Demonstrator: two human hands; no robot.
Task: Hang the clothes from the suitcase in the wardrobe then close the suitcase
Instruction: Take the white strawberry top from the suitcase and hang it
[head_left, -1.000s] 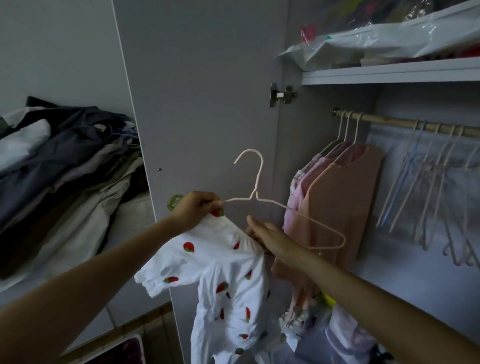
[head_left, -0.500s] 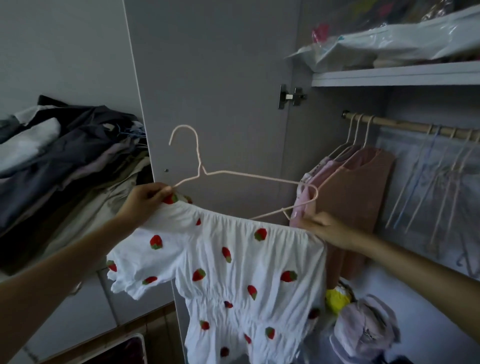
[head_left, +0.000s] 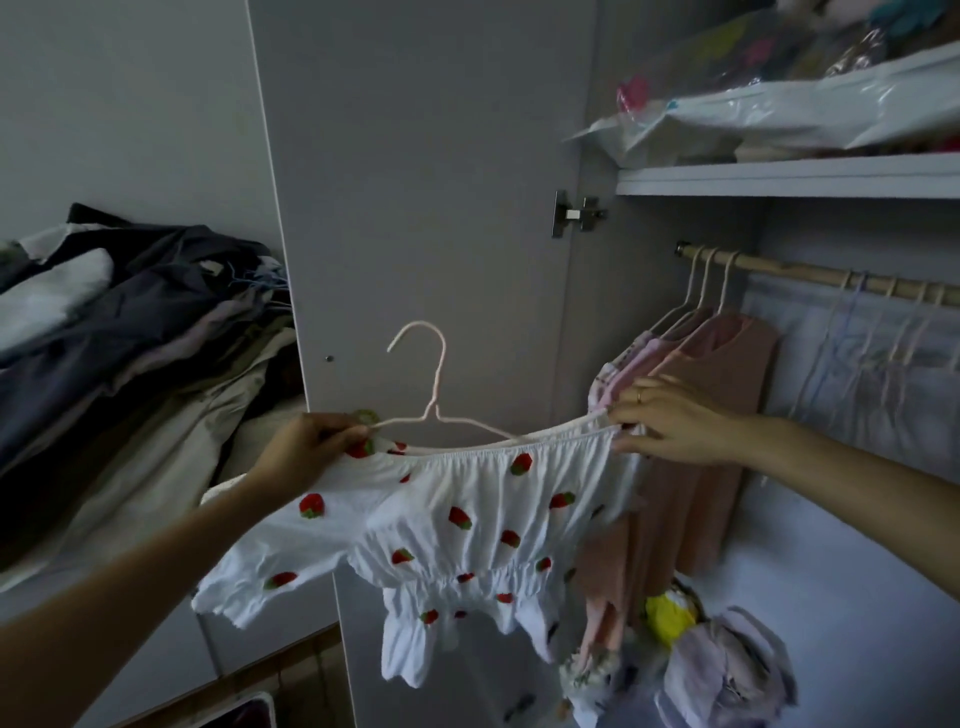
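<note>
Head view: left hand pinches the strawberry-print white top and pink wire hanger at its left shoulder; right hand pinches the right neckline, just before the wardrobe rail.

The right end of the hanger is hidden inside the neckline of the white top, under my right hand. At the right edge of the frame the rail is cut off. The things in the plastic bag on the shelf, upper right, are too blurred to tell.

2 bare forearms, no sleeves visible; ring, possibly gold, on right grip.
</note>
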